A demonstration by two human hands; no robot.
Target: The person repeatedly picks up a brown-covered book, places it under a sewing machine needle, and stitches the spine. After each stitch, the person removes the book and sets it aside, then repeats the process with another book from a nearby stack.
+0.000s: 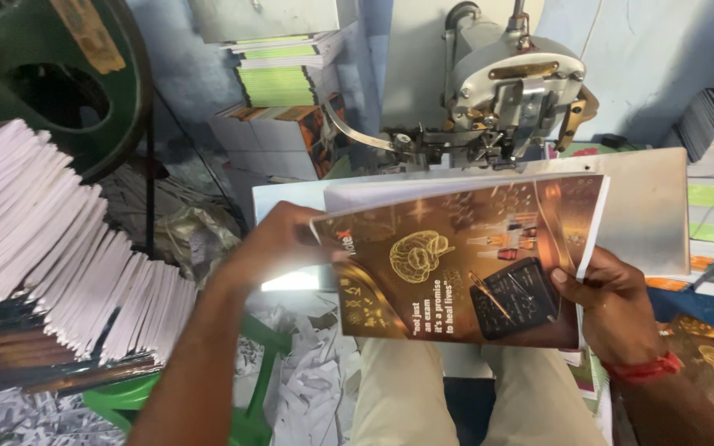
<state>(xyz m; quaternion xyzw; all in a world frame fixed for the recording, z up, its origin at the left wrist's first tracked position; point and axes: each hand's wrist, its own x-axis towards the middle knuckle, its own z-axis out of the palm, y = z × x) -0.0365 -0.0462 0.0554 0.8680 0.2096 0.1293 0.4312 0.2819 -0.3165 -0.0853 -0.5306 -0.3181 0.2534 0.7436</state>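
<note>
Pale machine table (654,215), brown-covered booklet (456,256) over it, paper scraps (307,388) on floor

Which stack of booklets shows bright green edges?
The stack at the back, left of the grey stitching machine; the fanned pile on the left shows white edges.

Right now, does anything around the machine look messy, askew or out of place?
Yes: white paper trimmings lie heaped on the floor by the green plastic stool. The brown glossy booklet, held by the left hand and right hand, sits tilted against the grey stitching machine.
</note>
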